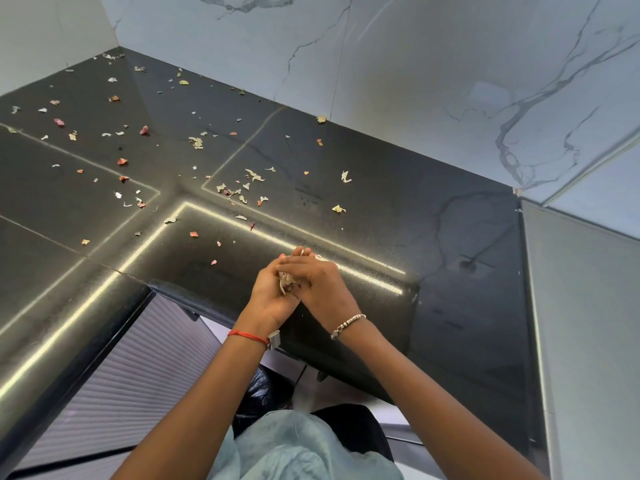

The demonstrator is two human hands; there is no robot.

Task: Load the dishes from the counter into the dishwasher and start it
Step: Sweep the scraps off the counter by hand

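Observation:
No dishes and no dishwasher are in view. My left hand [268, 289] is cupped palm up at the front edge of a glossy black counter [381, 209]. It holds a small heap of pale food scraps [285, 283]. My right hand [320, 282] lies over the left one, its fingers curled against the heap. The hands touch each other above the counter's rim. Many small red, white and green scraps [242, 188] lie strewn over the counter to the left and behind my hands.
White marble-look wall tiles [450, 81] rise behind the counter, which runs into a corner at the back left. A tall grey panel [588, 323] closes the right side. Below the counter edge are a ribbed shutter front [131, 368] and a black plastic bag [263, 393].

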